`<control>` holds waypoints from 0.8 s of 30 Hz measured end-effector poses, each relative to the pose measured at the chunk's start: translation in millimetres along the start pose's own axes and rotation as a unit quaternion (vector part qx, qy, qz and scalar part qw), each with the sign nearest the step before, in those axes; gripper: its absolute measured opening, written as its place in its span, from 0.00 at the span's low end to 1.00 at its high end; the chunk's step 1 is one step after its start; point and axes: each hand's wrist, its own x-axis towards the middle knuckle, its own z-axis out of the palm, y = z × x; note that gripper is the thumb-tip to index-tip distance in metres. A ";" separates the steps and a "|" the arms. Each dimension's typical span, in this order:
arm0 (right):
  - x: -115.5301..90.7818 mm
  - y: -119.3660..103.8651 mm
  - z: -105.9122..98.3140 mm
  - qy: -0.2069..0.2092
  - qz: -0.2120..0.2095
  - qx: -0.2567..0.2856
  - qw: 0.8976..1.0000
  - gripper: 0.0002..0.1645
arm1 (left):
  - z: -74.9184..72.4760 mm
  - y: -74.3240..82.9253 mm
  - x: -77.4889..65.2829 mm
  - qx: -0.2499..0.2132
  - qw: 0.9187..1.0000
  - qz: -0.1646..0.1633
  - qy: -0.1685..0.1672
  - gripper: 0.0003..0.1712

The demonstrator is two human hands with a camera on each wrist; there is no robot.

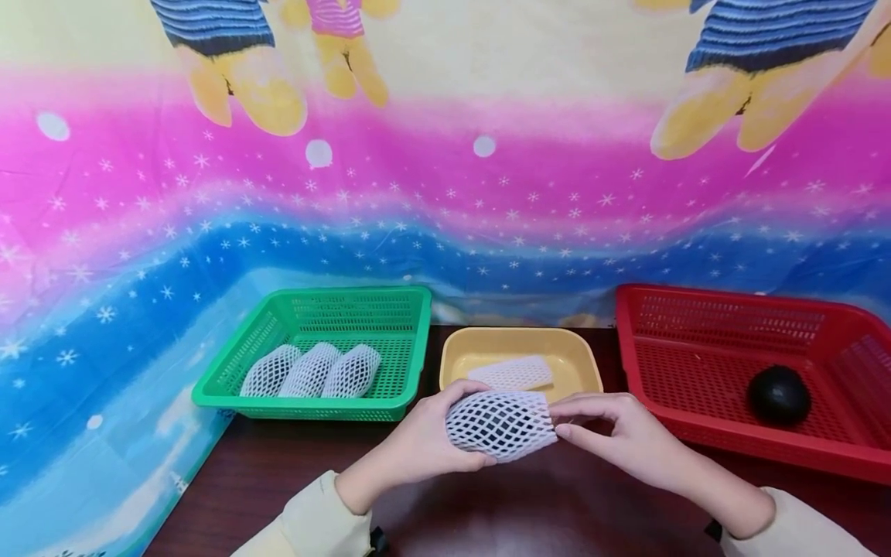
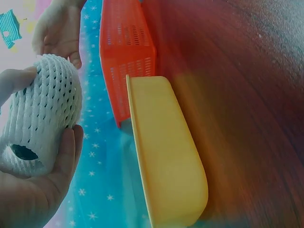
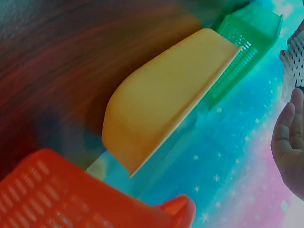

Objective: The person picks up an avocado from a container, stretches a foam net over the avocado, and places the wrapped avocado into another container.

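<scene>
A white foam fruit net [image 1: 500, 425] with a dark fruit inside is held in my left hand [image 1: 425, 437], fingers and thumb curled around its left end. In the left wrist view, a dark patch shows through a hole at the near end of the net [image 2: 45, 109]. My right hand [image 1: 629, 437] is at the net's right end, its thumb and fingers spread, fingertips at the rim. In the right wrist view the right hand [image 3: 290, 142] shows only partly, just below the net. A bare, black, rounded fruit [image 1: 779, 395] lies in the red basket [image 1: 703, 363].
Left, a green basket [image 1: 393, 360] holds three net-wrapped fruits [image 1: 304, 373]. Between the baskets, behind my hands, a yellow tub [image 1: 567, 348] contains flat white foam netting [image 1: 515, 373]. All stand on a dark wooden table [image 1: 487, 510] against a printed cloth [image 1: 543, 193].
</scene>
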 end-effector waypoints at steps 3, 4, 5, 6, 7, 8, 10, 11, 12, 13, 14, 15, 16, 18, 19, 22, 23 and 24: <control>-0.4 -1.4 -4.7 0.015 -0.012 -0.034 0.999 0.16 | -4.3 -0.1 -1.2 -0.002 1.000 -0.003 0.007 0.43; -0.6 -1.5 -6.7 0.019 -0.014 -0.044 0.999 0.16 | -5.9 -0.1 -1.9 -0.004 1.000 -0.007 0.008 0.43; -0.9 -1.5 -8.8 0.022 -0.017 -0.053 0.998 0.17 | -7.3 -0.4 -2.7 -0.009 1.000 -0.011 0.011 0.43; -1.1 -1.1 -11.0 0.027 -0.021 -0.062 0.998 0.18 | -8.9 -1.2 -3.5 -0.012 1.000 -0.015 0.012 0.44; -1.3 -0.3 -13.0 0.031 -0.026 -0.068 0.997 0.19 | -10.6 -1.7 -4.4 -0.017 1.000 -0.018 0.015 0.44; -1.4 0.7 -15.0 0.035 -0.027 -0.074 0.996 0.20 | -12.3 -2.2 -5.2 -0.022 0.999 -0.020 0.017 0.44; -1.6 3.5 -19.0 0.042 -0.030 -0.086 0.995 0.22 | -15.9 -3.6 -6.8 -0.033 0.999 -0.020 0.022 0.45; -1.5 4.8 -21.0 0.046 -0.032 -0.095 0.994 0.23 | -17.8 -4.6 -7.6 -0.041 0.999 -0.018 0.023 0.46; -1.5 6.1 -23.0 0.050 -0.031 -0.106 0.993 0.23 | -19.9 -5.4 -8.3 -0.047 0.999 -0.015 0.024 0.47; -1.8 7.3 -25.2 0.054 -0.029 -0.115 0.992 0.23 | -21.9 -5.7 -9.0 -0.052 0.998 -0.012 0.025 0.48; -2.2 8.4 -27.6 0.057 -0.028 -0.123 0.990 0.23 | -24.0 -6.3 -9.8 -0.055 0.998 -0.011 0.026 0.49; -2.5 9.3 -30.1 0.062 -0.028 -0.132 0.989 0.23 | -26.0 -7.0 -10.6 -0.057 0.998 -0.009 0.027 0.50; -3.2 10.4 -32.9 0.065 -0.026 -0.137 0.988 0.24 | -28.1 -7.6 -11.3 -0.059 0.998 -0.007 0.029 0.50; -4.5 11.9 -38.1 0.072 -0.020 -0.144 0.987 0.24 | -32.4 -8.4 -12.8 -0.053 0.998 -0.003 0.039 0.49; -5.1 12.7 -40.8 0.076 -0.020 -0.145 0.986 0.24 | -34.5 -8.7 -13.5 -0.045 0.998 -0.003 0.046 0.48; -6.3 13.8 -47.6 0.085 -0.011 -0.153 0.985 0.24 | -40.8 -9.6 -15.7 -0.034 0.997 -0.005 0.067 0.46; -6.4 13.6 -49.5 0.087 -0.009 -0.158 0.983 0.24 | -43.0 -10.1 -16.1 -0.030 0.997 -0.007 0.074 0.45; -6.5 13.2 -51.4 0.089 -0.006 -0.164 0.982 0.24 | -45.1 -10.4 -16.1 -0.028 0.996 -0.011 0.080 0.45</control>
